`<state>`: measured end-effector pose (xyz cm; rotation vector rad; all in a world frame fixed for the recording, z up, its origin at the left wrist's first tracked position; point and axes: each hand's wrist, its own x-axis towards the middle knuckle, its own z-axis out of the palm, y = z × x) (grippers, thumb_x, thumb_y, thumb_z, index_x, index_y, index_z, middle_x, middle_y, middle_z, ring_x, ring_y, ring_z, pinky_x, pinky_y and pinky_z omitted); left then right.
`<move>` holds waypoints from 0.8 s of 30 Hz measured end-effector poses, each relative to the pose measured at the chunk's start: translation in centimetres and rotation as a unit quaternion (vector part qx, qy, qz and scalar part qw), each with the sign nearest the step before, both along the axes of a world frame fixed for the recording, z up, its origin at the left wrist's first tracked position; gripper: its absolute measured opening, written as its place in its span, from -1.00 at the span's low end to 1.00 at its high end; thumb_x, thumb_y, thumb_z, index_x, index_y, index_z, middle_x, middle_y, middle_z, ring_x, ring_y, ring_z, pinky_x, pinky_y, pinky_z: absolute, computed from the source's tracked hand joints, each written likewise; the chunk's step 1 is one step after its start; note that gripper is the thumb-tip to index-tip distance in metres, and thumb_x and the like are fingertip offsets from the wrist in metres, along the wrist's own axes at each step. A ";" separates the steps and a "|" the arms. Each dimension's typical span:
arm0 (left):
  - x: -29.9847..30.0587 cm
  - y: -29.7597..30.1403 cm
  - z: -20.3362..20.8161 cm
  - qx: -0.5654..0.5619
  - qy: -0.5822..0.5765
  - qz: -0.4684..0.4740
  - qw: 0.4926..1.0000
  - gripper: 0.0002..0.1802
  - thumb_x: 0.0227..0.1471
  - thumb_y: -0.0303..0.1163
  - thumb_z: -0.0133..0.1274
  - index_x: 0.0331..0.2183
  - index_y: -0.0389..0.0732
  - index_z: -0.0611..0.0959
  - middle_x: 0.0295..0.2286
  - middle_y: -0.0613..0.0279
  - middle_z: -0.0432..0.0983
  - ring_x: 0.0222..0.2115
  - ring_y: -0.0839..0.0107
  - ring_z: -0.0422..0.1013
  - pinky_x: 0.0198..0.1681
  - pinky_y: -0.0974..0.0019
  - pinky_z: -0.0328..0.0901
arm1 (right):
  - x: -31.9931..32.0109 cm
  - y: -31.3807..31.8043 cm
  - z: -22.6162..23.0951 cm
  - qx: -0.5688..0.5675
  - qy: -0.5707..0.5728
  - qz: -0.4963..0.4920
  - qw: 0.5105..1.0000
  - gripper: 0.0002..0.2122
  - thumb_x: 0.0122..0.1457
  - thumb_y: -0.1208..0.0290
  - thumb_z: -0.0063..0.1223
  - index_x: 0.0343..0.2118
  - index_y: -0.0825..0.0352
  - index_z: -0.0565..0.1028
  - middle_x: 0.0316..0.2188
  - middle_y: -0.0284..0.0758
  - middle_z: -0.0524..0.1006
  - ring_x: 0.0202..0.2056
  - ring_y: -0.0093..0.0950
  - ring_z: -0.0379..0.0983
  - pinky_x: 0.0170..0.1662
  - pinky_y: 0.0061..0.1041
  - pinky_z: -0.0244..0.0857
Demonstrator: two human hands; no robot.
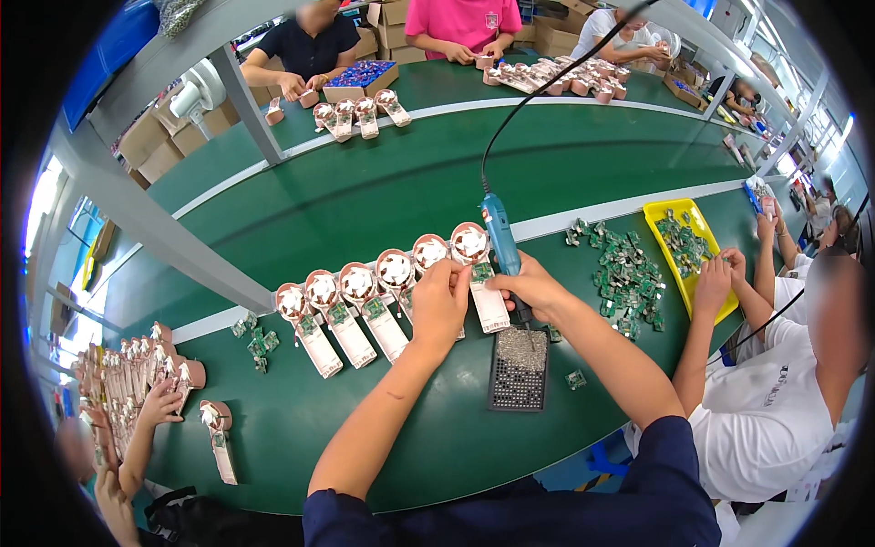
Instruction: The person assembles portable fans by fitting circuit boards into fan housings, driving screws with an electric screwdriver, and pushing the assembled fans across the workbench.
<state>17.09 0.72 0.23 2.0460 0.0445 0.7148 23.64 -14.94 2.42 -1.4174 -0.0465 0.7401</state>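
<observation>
In my right hand [530,286] is a blue electric screwdriver [499,232], upright, its cord running upward. The dark lower end points down at the back of a black screw tray [518,387] heaped with small screws; whether the tip touches them I cannot tell. My left hand [441,299] is closed, its fingertips against the rightmost pink handheld fan housing [493,314], beside its green circuit board [482,272]. What those fingers pinch, if anything, is hidden. This housing ends a row of several fan housings [321,349] with round heads and white inner parts; my left hand partly covers some.
Loose circuit boards [629,278] are piled at right, beside a yellow tray [654,217] where a co-worker's hands reach. More boards [262,345] lie at left, near a single housing [221,447]. A metal post [205,246] rises left. Co-workers sit across the green table [383,173].
</observation>
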 end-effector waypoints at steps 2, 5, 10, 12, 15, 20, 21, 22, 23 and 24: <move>0.0 -0.1 -0.2 -0.008 0.008 -0.001 1.000 -0.87 0.02 -0.48 0.17 -0.45 -0.33 0.57 -0.63 0.14 0.45 -0.64 0.35 0.38 -0.54 0.30 0.29 | -0.3 -0.1 0.0 -0.008 -0.006 0.001 1.000 -0.65 0.00 0.64 0.14 -0.17 0.38 0.27 -0.63 -0.40 0.35 -0.69 -0.62 0.30 -0.67 -0.62 0.20; 0.0 -0.2 -0.1 0.029 0.009 -0.030 0.999 -0.88 0.03 -0.47 0.15 -0.42 -0.29 0.54 -0.55 0.07 0.46 -0.58 0.17 0.43 -0.50 0.18 0.31 | 0.0 -0.1 -0.5 -0.017 0.009 -0.002 1.000 -0.62 -0.02 0.65 0.18 -0.19 0.32 0.24 -0.63 -0.42 0.33 -0.68 -0.62 0.29 -0.68 -0.63 0.16; -0.1 -0.1 0.1 0.065 0.019 -0.040 0.997 -0.88 0.03 -0.44 0.13 -0.40 -0.26 0.54 -0.50 0.07 0.47 -0.53 0.11 0.45 -0.47 0.12 0.33 | -0.1 -0.5 -0.3 -0.034 -0.002 -0.013 0.999 -0.59 -0.03 0.64 0.21 -0.15 0.35 0.25 -0.61 -0.40 0.35 -0.68 -0.62 0.30 -0.68 -0.62 0.18; -0.3 -0.3 0.3 0.082 0.015 -0.038 0.996 -0.88 0.03 -0.43 0.13 -0.39 -0.26 0.54 -0.49 0.07 0.47 -0.51 0.10 0.45 -0.46 0.11 0.34 | -0.4 -0.6 -0.3 -0.042 -0.010 -0.016 0.999 -0.57 -0.03 0.64 0.22 -0.13 0.36 0.25 -0.61 -0.40 0.36 -0.68 -0.62 0.30 -0.67 -0.62 0.19; -0.6 -0.3 0.4 0.103 0.013 -0.038 0.994 -0.89 0.04 -0.42 0.11 -0.38 -0.24 0.55 -0.47 0.07 0.48 -0.48 0.10 0.46 -0.44 0.10 0.36 | -1.3 -0.3 -0.2 -0.033 -0.068 -0.051 0.996 -0.60 -0.02 0.61 0.22 -0.16 0.42 0.26 -0.55 -0.37 0.40 -0.65 -0.60 0.38 -0.65 -0.61 0.26; 0.1 -0.6 0.8 0.178 0.012 0.017 0.984 -0.90 0.05 -0.43 0.06 -0.34 -0.23 0.56 -0.43 0.10 0.49 -0.34 0.11 0.46 -0.32 0.09 0.38 | -0.3 0.2 -1.0 -0.052 -0.114 -0.079 0.989 -0.62 -0.01 0.62 0.22 -0.19 0.38 0.26 -0.59 -0.41 0.39 -0.67 -0.61 0.34 -0.65 -0.61 0.24; -0.1 -0.6 0.9 0.183 0.046 0.016 0.982 -0.88 0.05 -0.43 0.05 -0.32 -0.23 0.57 -0.40 0.10 0.50 -0.29 0.11 0.45 -0.27 0.10 0.38 | -0.3 0.1 -0.9 -0.057 -0.109 -0.071 0.990 -0.64 -0.01 0.61 0.22 -0.21 0.39 0.26 -0.59 -0.41 0.40 -0.67 -0.61 0.34 -0.65 -0.61 0.24; -0.4 -0.6 0.9 0.184 0.043 0.017 0.982 -0.88 0.05 -0.43 0.05 -0.32 -0.23 0.57 -0.40 0.10 0.50 -0.29 0.11 0.45 -0.27 0.10 0.38 | -0.3 0.1 -0.7 -0.060 -0.106 -0.061 0.991 -0.65 -0.01 0.60 0.22 -0.22 0.39 0.27 -0.59 -0.40 0.40 -0.66 -0.61 0.35 -0.65 -0.61 0.25; -0.5 -0.6 0.8 0.178 0.049 0.010 0.983 -0.87 0.05 -0.43 0.05 -0.31 -0.22 0.57 -0.39 0.10 0.50 -0.28 0.11 0.45 -0.27 0.11 0.38 | 0.0 0.0 -0.8 -0.073 -0.104 -0.062 0.990 -0.64 0.00 0.58 0.23 -0.19 0.41 0.28 -0.59 -0.40 0.41 -0.65 -0.61 0.36 -0.65 -0.61 0.25; -0.4 -0.6 0.7 0.171 0.055 0.002 0.984 -0.87 0.05 -0.43 0.04 -0.30 -0.22 0.57 -0.38 0.09 0.50 -0.28 0.11 0.45 -0.27 0.12 0.38 | 0.3 -0.2 -0.5 -0.073 -0.107 -0.063 0.990 -0.64 0.00 0.58 0.23 -0.19 0.41 0.28 -0.59 -0.40 0.41 -0.65 -0.61 0.36 -0.65 -0.61 0.25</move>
